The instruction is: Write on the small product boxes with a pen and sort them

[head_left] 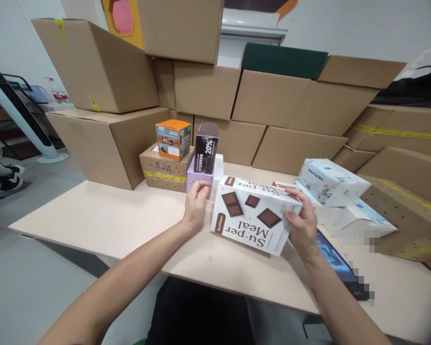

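My right hand [303, 220] grips the right end of a white Su-per Meal box [251, 218], thumb on its front and fingers along its top. The box tilts above the table, with its printing upside down to me and chocolate squares pictured on it. To its left, my left hand [196, 206] has its fingers curled in, and I see nothing in them. It is in front of a purple box [194, 181]; whether it touches that box I cannot tell. A dark box marked 20% [206, 148] stands on the purple box, with a white box [218, 165] beside it.
An orange box [173, 140] sits on a small taped carton [163, 167] at back left. Large cartons [201, 88] are stacked behind the table [129, 215]. White tissue packs [332, 179] lie at the right, near a tablet with a lit screen [335, 261].
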A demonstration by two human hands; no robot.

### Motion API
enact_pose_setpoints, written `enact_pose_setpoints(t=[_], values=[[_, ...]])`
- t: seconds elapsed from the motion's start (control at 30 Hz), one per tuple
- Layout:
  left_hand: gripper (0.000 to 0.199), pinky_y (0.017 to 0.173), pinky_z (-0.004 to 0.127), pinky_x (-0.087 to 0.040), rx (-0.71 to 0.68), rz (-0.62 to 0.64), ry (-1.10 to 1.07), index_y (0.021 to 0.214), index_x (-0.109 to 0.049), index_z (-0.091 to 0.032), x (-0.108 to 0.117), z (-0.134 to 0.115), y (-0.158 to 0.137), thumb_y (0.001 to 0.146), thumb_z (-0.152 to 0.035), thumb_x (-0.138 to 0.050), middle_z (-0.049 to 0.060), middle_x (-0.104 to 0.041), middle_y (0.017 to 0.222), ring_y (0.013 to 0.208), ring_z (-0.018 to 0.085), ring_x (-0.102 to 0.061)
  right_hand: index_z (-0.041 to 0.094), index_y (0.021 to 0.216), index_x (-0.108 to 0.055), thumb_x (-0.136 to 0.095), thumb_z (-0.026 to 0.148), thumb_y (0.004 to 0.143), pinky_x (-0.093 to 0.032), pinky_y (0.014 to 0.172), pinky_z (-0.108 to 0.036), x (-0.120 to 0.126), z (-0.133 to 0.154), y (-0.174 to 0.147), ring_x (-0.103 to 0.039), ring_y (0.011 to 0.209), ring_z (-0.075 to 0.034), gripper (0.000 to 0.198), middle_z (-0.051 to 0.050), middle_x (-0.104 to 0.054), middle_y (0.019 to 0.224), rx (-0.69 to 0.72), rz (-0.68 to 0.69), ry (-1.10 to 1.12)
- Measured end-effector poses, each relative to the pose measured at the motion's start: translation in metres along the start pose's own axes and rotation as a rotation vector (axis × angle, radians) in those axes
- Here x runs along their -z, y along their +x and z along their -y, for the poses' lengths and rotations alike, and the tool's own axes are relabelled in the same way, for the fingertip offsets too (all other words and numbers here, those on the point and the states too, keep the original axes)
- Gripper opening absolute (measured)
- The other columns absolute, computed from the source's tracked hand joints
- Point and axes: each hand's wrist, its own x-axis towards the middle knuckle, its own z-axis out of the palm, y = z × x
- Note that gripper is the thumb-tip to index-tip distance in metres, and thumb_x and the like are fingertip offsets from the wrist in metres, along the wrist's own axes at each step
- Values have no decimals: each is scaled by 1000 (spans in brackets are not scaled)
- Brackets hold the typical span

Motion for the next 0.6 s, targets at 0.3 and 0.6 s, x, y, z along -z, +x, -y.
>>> enact_pose_setpoints(t=[0.3, 0.6], values=[[44, 93, 39, -48, 82, 237, -161, 123, -57, -22, -5, 0, -4, 95, -54, -47, 10, -64, 127, 114, 26, -60, 28, 133, -55, -68, 53, 80, -52, 81, -36, -8, -23, 1, -63, 91, -21, 60, -3, -66, 108, -288, 81, 178], [47, 87, 38, -52, 64, 280, -139, 122, -54, -20, -4, 5, -3, 88, -50, -63, 12, -61, 124, 103, 23, -63, 26, 118, -56, -64, 59, 81, -52, 83, -37, -19, -7, -1, -63, 100, -23, 50, -6, -65, 114, -310, -26, 138]])
